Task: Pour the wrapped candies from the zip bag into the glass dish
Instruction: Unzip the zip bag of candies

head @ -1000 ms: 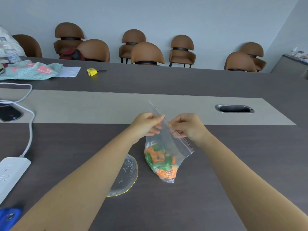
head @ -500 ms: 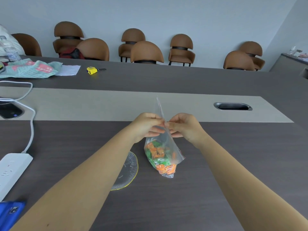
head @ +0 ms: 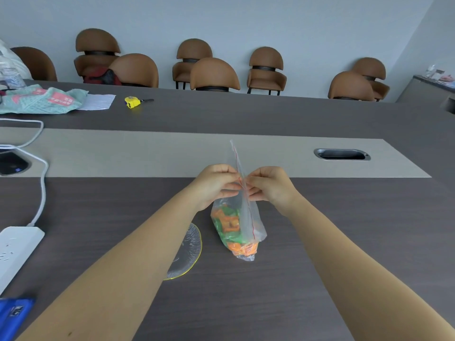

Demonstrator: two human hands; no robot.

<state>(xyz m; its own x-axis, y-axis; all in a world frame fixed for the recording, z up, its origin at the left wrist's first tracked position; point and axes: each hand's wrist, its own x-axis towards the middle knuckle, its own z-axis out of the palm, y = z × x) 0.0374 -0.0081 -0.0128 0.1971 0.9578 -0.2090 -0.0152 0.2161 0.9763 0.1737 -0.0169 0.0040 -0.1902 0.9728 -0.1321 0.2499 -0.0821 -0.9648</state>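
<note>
A clear zip bag (head: 256,222) with a red seal line hangs just above the dark table, its bottom packed with orange and green wrapped candies (head: 230,226). My left hand (head: 214,184) and my right hand (head: 269,185) pinch the bag's two sides at the seal, fingertips nearly touching. The bag's top corner sticks up between them. The glass dish (head: 190,252), clear with a yellow rim, lies flat on the table left of the bag, and my left forearm covers its left half.
A white power strip (head: 14,249) with its cable lies at the left edge, a blue object (head: 13,316) at the bottom left corner. A cable port (head: 342,154) is set in the table's grey strip. Far back left lie a teal cloth (head: 44,100) and a yellow tape measure (head: 132,102). Brown chairs line the wall.
My hands have drawn closer together at the seal. The bag has turned edge-on to me and now hangs narrower and more upright.
</note>
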